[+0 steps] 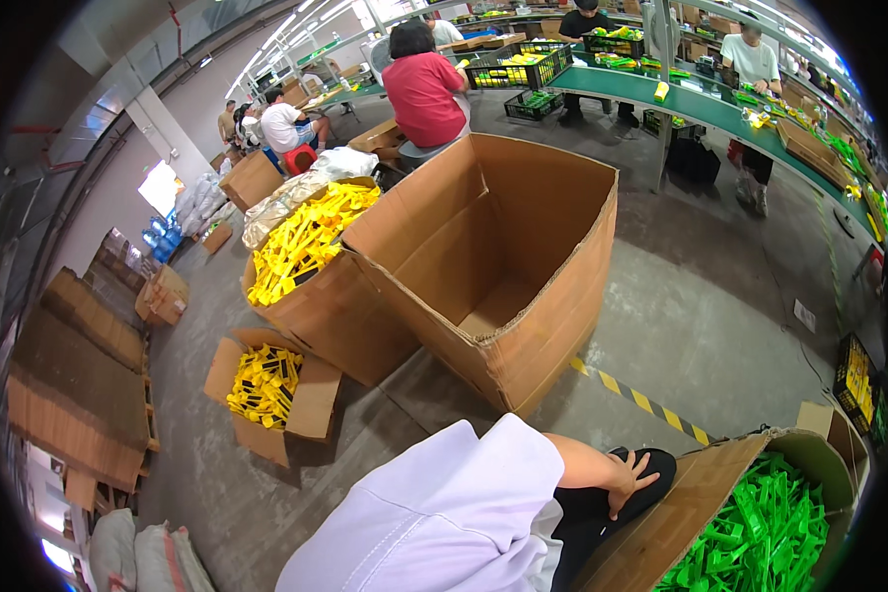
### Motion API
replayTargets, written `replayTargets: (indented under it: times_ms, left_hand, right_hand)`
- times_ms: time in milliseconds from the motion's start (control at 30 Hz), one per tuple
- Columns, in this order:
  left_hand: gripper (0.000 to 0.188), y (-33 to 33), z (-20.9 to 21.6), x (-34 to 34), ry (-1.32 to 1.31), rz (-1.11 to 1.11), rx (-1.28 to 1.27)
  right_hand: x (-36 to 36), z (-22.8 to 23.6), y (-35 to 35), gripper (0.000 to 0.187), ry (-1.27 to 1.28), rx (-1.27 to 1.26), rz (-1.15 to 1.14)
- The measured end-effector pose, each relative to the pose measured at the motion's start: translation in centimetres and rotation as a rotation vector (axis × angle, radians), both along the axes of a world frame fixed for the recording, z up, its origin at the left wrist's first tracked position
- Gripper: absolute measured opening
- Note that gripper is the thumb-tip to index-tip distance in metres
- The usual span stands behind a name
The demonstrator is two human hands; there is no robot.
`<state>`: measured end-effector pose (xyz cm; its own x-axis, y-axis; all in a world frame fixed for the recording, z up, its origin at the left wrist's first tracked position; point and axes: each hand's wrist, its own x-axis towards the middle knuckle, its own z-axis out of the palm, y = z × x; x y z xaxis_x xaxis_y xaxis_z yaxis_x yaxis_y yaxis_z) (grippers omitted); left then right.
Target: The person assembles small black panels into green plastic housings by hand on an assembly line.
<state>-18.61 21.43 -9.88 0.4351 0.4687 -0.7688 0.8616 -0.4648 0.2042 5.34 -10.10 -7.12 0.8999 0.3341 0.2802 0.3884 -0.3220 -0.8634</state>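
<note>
My left hand (632, 482) rests with spread fingers on my black-clad knee (658, 477), holding nothing. Its bare forearm comes out of a lavender sleeve (508, 474). Just right of the hand stands a cardboard box (696, 485), filled with green plastic parts (760, 523). My right hand does not show. Ahead of me is a tall open cardboard box (553, 340) with its bare inner floor showing. Behind its left side, another large box (350, 321) is heaped with yellow plastic parts (311, 237).
A smaller flapped box (316, 400) of yellow and black parts sits on the floor at left. Flattened cardboard (79, 385) is stacked on a pallet farther left. A striped floor tape (651, 403) runs beyond my knee. Seated people work along a green bench (622, 87) at the back.
</note>
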Motion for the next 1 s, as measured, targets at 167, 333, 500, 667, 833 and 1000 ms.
replayTargets:
  times_ms: [167, 333, 500, 667, 833, 1000]
  left_hand:
    - [0.135, -0.2, 0.2, -0.2, -0.006, 0.018, 0.013]
    - [0.135, -0.1, 0.0, -0.4, -0.027, 0.033, -0.002]
    - [0.094, -0.9, 1.7, -1.0, -0.226, 0.247, 0.098]
    - [0.011, -1.9, 15.3, 3.8, -1.478, 0.688, 0.671]
    - [0.028, -6.4, 14.8, 17.0, -1.013, -0.478, 0.457]
    - [0.045, -11.2, 3.4, 26.6, -0.439, -1.155, 0.474]
  right_hand:
    - [-0.3, 0.3, -1.1, 0.025, -0.035, -0.018, -0.037]
    - [-0.7, 0.6, -2.4, 0.025, -0.062, -0.029, -0.079]
    - [-2.6, 0.3, -4.4, 0.025, -0.06, -0.03, -0.147]
    - [-3.6, -0.1, -6.5, 0.025, -0.08, -0.034, -0.222]
    - [-2.5, 1.3, -9.8, 0.025, -0.129, -0.076, -0.261]
    - [-2.7, 1.7, -11.3, 0.025, -0.17, -0.089, -0.282]
